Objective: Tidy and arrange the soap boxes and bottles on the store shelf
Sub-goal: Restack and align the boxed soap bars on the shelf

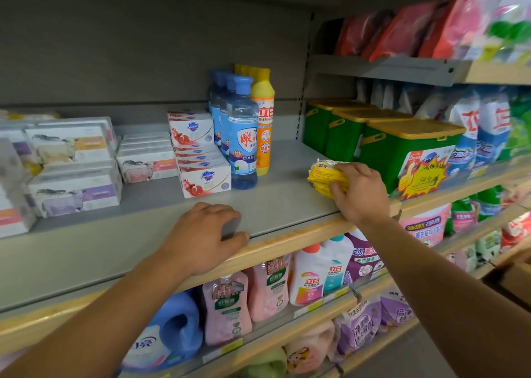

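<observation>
Now, right hand (359,193): fingers curled, gripping yellow soap pack (323,176) on grey shelf (287,202), beside green tub (408,150).
left hand (207,234): fingers loosely bent, resting on shelf edge, nothing held.
soap boxes (201,153): stacked left of blue bottles (242,136).
</observation>
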Demonstrator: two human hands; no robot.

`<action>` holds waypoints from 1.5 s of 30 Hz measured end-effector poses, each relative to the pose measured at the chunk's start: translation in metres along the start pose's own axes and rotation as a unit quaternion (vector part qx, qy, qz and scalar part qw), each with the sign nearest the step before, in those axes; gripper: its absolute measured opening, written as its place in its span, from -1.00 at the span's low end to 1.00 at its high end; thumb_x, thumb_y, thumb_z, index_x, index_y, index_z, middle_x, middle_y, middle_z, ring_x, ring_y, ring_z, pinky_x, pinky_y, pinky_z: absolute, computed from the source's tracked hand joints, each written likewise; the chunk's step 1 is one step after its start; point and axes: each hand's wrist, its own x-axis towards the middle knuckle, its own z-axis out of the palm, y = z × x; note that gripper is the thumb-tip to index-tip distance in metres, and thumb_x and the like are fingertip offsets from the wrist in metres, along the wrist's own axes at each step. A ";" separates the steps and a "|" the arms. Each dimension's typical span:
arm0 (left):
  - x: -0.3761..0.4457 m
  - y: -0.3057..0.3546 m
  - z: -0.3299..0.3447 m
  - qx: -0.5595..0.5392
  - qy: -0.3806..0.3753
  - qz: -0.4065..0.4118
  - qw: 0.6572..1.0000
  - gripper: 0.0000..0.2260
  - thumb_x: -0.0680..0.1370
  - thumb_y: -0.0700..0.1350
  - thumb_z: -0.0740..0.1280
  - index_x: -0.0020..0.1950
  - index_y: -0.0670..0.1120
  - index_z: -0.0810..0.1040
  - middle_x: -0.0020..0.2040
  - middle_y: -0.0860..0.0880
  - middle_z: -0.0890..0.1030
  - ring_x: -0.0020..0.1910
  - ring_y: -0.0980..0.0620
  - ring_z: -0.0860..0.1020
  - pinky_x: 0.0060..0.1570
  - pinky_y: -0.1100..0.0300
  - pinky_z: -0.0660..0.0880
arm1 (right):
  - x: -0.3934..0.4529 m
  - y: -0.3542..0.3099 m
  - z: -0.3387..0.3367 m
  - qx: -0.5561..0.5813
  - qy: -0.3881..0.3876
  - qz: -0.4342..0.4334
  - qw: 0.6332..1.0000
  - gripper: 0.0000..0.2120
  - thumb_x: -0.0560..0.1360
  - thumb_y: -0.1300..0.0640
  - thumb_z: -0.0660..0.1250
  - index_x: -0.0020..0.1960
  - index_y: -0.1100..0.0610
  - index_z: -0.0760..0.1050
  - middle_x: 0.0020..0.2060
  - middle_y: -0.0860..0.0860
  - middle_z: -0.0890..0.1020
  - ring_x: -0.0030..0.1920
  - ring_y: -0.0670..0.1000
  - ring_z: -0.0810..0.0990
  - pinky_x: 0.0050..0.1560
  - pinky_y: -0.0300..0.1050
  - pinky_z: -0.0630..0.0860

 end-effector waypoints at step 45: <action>-0.168 -0.187 -0.112 -0.088 0.176 -0.218 0.956 -0.46 0.51 0.16 0.34 0.44 0.02 0.34 0.25 0.01 0.57 0.17 -0.04 0.55 0.10 0.03 0.52 | -0.063 -0.349 0.068 0.468 -0.216 -0.095 0.851 -0.68 0.51 0.31 0.37 0.15 -0.03 0.47 0.03 -0.17 0.58 0.00 -0.20 0.61 -0.10 -0.34 0.57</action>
